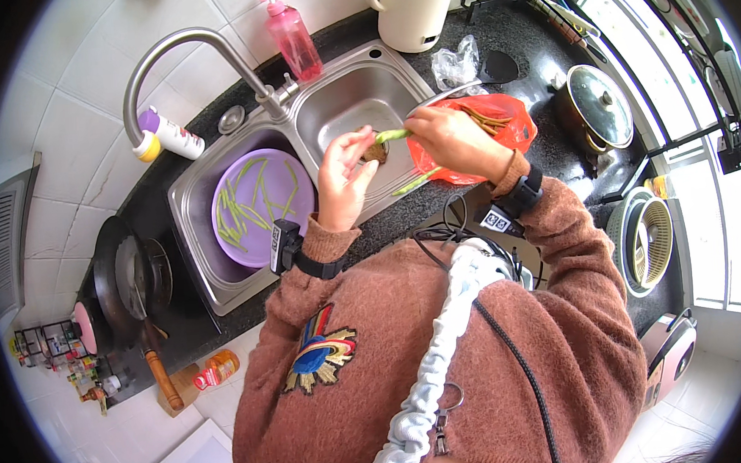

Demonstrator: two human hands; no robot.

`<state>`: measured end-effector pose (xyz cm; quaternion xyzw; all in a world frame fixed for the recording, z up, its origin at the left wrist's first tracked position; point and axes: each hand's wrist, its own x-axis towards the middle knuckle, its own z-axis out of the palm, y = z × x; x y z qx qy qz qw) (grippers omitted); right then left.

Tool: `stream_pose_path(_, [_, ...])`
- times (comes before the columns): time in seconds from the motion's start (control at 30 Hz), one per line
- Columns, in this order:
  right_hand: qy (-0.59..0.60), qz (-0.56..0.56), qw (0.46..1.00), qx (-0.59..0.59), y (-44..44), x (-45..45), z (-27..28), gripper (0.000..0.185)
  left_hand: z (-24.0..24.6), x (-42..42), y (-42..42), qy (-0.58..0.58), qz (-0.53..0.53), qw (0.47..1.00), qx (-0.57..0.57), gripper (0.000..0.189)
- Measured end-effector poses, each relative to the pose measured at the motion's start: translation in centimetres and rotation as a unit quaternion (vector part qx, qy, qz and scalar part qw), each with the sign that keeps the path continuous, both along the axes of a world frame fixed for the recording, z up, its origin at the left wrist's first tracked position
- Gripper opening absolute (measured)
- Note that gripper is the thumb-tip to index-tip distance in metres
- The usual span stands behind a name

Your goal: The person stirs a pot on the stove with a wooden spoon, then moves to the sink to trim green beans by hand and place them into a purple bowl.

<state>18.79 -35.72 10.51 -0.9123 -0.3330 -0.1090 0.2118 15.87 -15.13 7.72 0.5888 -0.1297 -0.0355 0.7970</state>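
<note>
Above the right sink basin's near edge, my right hand grips one end of a green bean pod. My left hand is at the pod's other end, fingertips close to it; whether they pinch it I cannot tell. A purple plastic basin stands in the left sink basin and holds several green bean pods. Beside the right sink basin lies a red plastic bag with brownish pods in it, partly hidden by my right hand. Another green pod lies at the sink's rim by the bag.
The curved steel faucet arches over the sink. Behind stand a pink pump bottle and a cream kettle. A black spatula and a lidded pot are to the right, a wok to the left.
</note>
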Motion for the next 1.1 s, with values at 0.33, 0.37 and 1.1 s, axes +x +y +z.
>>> stream_pose_path(0.33, [0.057, -0.160, 0.981, -0.090, -12.5, 2.2, -11.2, 0.025, -6.0, -2.4, 4.1, 0.180, 0.065, 0.980, 0.059, 0.021])
stream_pose_path(0.37, [0.081, -0.178, 0.979, -0.055, -13.0, 2.6, -12.0, 0.026, -6.5, -2.8, 4.1, 0.194, 0.068, 0.976, 0.074, 0.019])
stream_pose_path(1.1, [0.270, -0.061, 0.961, 0.010, -8.8, 4.5, -11.9, 0.017, -8.1, -4.9, 5.4, 0.245, 0.040, 0.967, 0.055, 0.014])
